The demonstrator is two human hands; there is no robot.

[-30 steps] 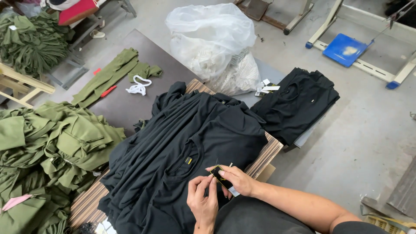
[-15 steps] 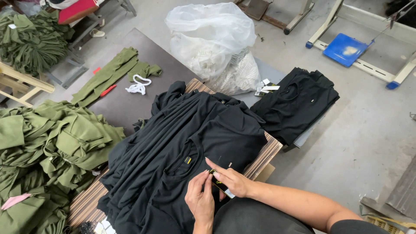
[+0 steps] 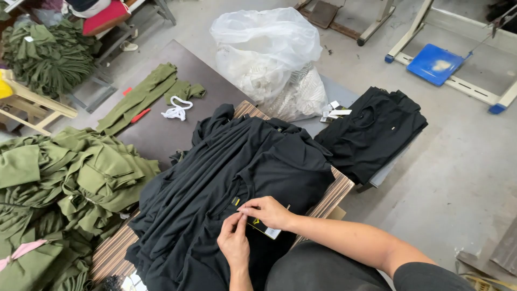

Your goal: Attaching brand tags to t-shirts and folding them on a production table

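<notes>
Tagging under way: we pinch the hang tag (image 3: 264,228) between left hand (image 3: 235,243) and right hand (image 3: 269,211), grips clamped, atop black shirt (image 3: 237,172); folded black stack (image 3: 371,132) at two o'clock

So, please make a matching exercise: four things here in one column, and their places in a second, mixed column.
Things:
1. plastic bag
2. green garments
3. white cord
4. hang tag

Places:
A. under the right hand
B. heaped at the left edge
C. on the dark board, beside a green strip
D. at the far end of the table, behind the black shirts

Pairs: 1-D, 2-B, 3-C, 4-A
</notes>
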